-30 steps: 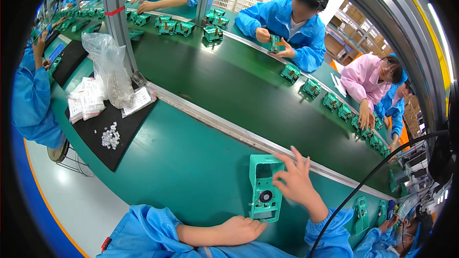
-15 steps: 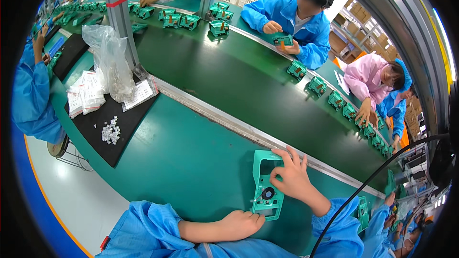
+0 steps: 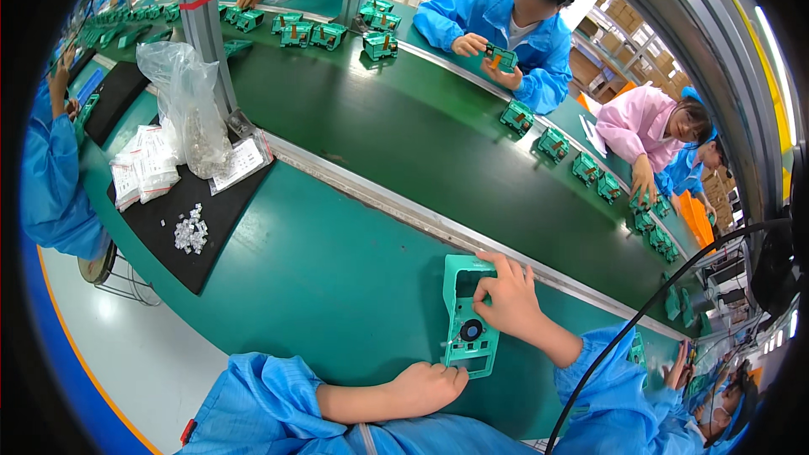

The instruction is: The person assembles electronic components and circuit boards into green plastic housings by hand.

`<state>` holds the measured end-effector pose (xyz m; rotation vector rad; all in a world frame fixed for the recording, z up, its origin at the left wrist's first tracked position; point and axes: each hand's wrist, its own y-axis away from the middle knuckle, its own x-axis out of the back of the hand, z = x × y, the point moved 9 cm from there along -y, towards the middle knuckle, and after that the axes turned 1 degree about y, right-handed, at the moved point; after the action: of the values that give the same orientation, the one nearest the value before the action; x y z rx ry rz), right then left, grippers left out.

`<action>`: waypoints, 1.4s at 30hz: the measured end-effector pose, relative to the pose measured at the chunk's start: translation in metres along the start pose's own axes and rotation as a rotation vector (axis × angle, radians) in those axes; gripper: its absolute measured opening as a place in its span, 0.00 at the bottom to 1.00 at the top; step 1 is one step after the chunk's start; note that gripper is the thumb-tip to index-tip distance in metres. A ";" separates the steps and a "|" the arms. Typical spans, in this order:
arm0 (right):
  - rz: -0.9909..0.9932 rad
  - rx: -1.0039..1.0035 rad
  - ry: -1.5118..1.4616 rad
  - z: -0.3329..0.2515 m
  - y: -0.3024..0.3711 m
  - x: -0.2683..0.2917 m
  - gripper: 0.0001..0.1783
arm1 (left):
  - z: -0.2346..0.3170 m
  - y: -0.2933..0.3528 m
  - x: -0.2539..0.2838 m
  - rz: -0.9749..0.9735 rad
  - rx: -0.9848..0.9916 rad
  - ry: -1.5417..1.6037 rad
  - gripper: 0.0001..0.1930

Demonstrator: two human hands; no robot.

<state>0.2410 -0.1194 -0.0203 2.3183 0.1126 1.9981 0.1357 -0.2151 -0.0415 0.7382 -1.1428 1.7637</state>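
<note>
A green plastic housing with a large rectangular opening and a round black part, which looks like a small speaker, lies on the green worktop in front of me. My left hand is closed at its lower left corner, the fingers curled in and their tips hidden. Over the upper right side, my right hand has thumb and index pinched together at the housing's inner edge. Its other fingers stretch along the top right corner. Whatever lies in the pinch is too small or covered to make out.
Left on a black mat are small clear pieces, labelled bags and a large clear bag. Beyond a metal rail, a dark green belt carries assembled green units. Co-workers sit around; a black cable crosses at right.
The view has shifted slightly. Both my hands keep nearly the same hold on the housing. Across the belt, a co-worker has brought both hands onto a green unit and raised it.
</note>
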 end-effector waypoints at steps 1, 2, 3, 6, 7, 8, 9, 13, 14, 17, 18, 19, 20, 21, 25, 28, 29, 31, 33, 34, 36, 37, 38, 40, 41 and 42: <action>-0.027 -0.020 -0.011 0.001 -0.001 -0.001 0.04 | -0.002 0.001 -0.003 -0.016 0.015 -0.008 0.15; -0.024 -0.021 -0.007 0.000 -0.001 0.000 0.04 | -0.002 0.001 -0.004 -0.013 0.012 -0.009 0.15; -0.034 -0.004 0.008 -0.002 0.000 0.001 0.04 | -0.003 0.000 -0.007 -0.021 0.022 0.009 0.15; -0.028 0.043 0.041 -0.007 0.001 0.002 0.04 | -0.005 0.001 -0.007 -0.035 0.041 0.022 0.13; -0.014 0.059 0.057 -0.008 0.003 0.003 0.04 | -0.004 0.001 -0.008 -0.046 0.041 0.027 0.13; -0.017 0.065 0.060 -0.008 0.003 0.002 0.04 | -0.005 0.000 -0.007 -0.042 0.046 0.027 0.13; -0.008 0.071 0.050 -0.007 0.003 0.002 0.04 | -0.005 -0.001 -0.006 -0.040 0.044 0.034 0.12; 0.000 0.106 0.002 -0.009 0.001 0.001 0.04 | -0.005 0.001 -0.006 -0.031 0.046 0.041 0.10; -0.003 0.105 0.000 -0.009 0.001 0.001 0.04 | -0.006 0.001 -0.007 -0.032 0.048 0.044 0.10; -0.032 0.099 0.048 -0.010 -0.001 0.000 0.04 | -0.005 0.001 -0.003 0.012 0.044 0.062 0.09; -0.041 0.085 0.062 -0.009 -0.002 -0.001 0.04 | -0.005 0.001 -0.002 0.014 0.045 0.047 0.09; -0.049 0.070 0.077 -0.007 -0.001 -0.001 0.04 | -0.004 0.000 -0.001 0.016 0.044 0.033 0.09; -0.052 0.065 0.076 -0.006 0.000 -0.001 0.04 | -0.003 -0.001 -0.001 0.014 0.042 0.038 0.09; -0.042 0.053 0.069 -0.004 0.000 0.000 0.04 | -0.003 -0.002 -0.001 0.001 0.045 0.039 0.09; 0.019 0.005 -0.006 0.005 0.003 0.000 0.05 | -0.005 0.000 -0.002 -0.001 0.061 0.020 0.09; -0.036 -0.139 -0.211 0.025 0.004 -0.006 0.06 | -0.008 -0.001 -0.001 -0.014 0.077 0.039 0.10; -0.028 -0.140 -0.206 0.029 0.003 -0.006 0.06 | -0.008 -0.002 0.001 -0.009 0.070 0.034 0.10; -0.066 -0.149 -0.356 0.032 0.002 -0.010 0.08 | -0.008 -0.003 0.004 0.009 0.075 0.061 0.04; 0.004 -0.075 -0.119 0.020 0.005 -0.002 0.08 | -0.011 -0.003 0.001 -0.016 0.089 0.067 0.05; 0.072 -0.007 0.114 0.009 0.007 0.005 0.08 | -0.011 -0.001 -0.001 -0.047 0.102 0.076 0.06; 0.104 0.013 0.068 0.008 0.010 0.009 0.10 | -0.011 0.000 0.003 -0.022 0.097 0.073 0.05; 0.136 0.035 0.027 0.008 0.011 0.015 0.11 | -0.012 0.000 0.007 0.009 0.090 0.071 0.04; 0.150 0.045 0.029 0.014 0.012 0.021 0.11 | -0.015 0.000 0.008 0.015 0.089 0.055 0.04; 0.196 0.258 0.239 0.015 0.023 0.031 0.15 | -0.021 0.002 0.009 0.003 0.141 0.053 0.04; 0.165 0.285 0.286 0.017 0.026 0.028 0.16 | -0.029 0.004 0.002 -0.058 0.206 0.073 0.04; 0.142 0.300 0.342 0.019 0.036 0.030 0.18 | -0.036 0.002 0.001 -0.078 0.261 0.100 0.05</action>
<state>0.2641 -0.1522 0.0105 2.1660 0.2952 2.5966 0.1325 -0.1822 -0.0559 0.8271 -0.8157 1.8816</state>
